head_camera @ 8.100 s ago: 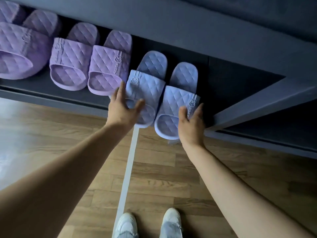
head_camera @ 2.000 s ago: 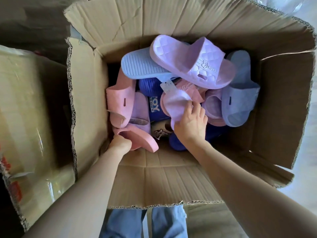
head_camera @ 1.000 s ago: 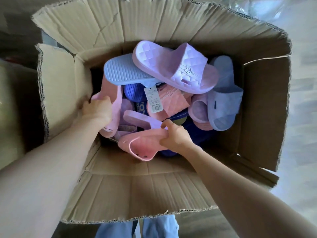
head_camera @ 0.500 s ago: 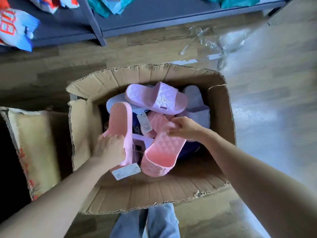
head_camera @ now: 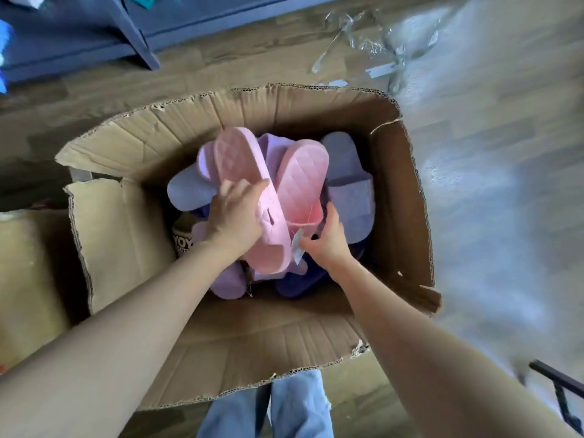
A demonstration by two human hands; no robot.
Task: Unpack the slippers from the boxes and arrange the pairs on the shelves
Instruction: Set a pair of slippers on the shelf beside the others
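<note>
Two pink slippers are raised above the pile, one per hand; left hand point(head_camera: 235, 216) is curled across the middle of the first pink slipper point(head_camera: 240, 162), grasping it; right hand point(head_camera: 328, 241) holds the near end of the second pink slipper point(head_camera: 303, 181), thumb on its edge, other fingers hidden beneath; the slippers touch near the hands and splay apart at the far ends; a white tag point(head_camera: 297, 248) hangs between the hands.

Both are over the open cardboard box point(head_camera: 401, 200), not clear of its rim; inside remain a periwinkle slipper point(head_camera: 350, 184) at right, a lilac slipper point(head_camera: 189, 191) at left, another lilac slipper point(head_camera: 227, 281) near, and a dark blue slipper point(head_camera: 300, 286) underneath; full count not visible.

Shelf unit point(head_camera: 79, 36) stands far left; no slippers seen on the part in view; clear plastic wrapping point(head_camera: 379, 42) lies on the floor, far right; a second box point(head_camera: 31, 279) sits at left, contents hidden.

Judgement: this pair is picked but not shelved; the box looks far from emptied; most of the unpacking is left.
</note>
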